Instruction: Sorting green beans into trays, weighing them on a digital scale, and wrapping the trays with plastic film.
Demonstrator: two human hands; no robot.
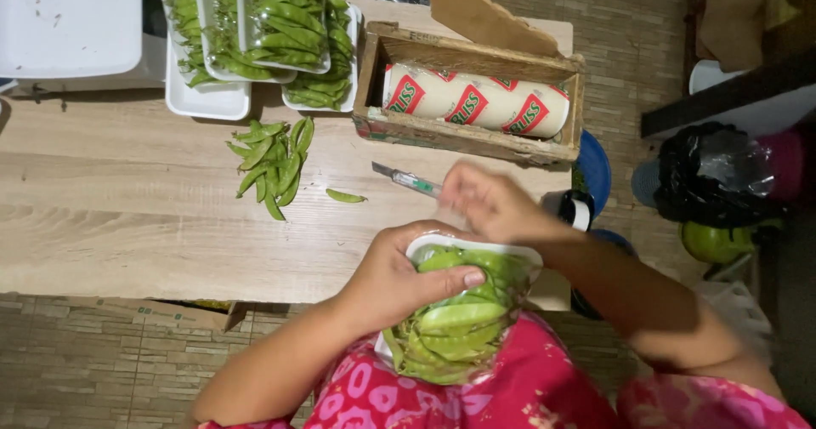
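My left hand [399, 278] grips a white foam tray [463, 249] heaped with green snow pea pods [455, 318] under clear film, held tilted against my lap at the table's near edge. My thumb presses on top of the pods. My right hand [486, 201] is blurred just beyond the tray's far rim, beside a small utility knife [406, 179] that lies on the table; whether the fingers hold the knife or the film cannot be told.
A loose pile of pea pods [274, 164] lies mid-table. Several filled foam trays [255, 34] are stacked at the back. A wooden box [472, 97] holds a roll of wrap. A white lid [68, 21] sits far left. A black bag [718, 174] stands on the floor at right.
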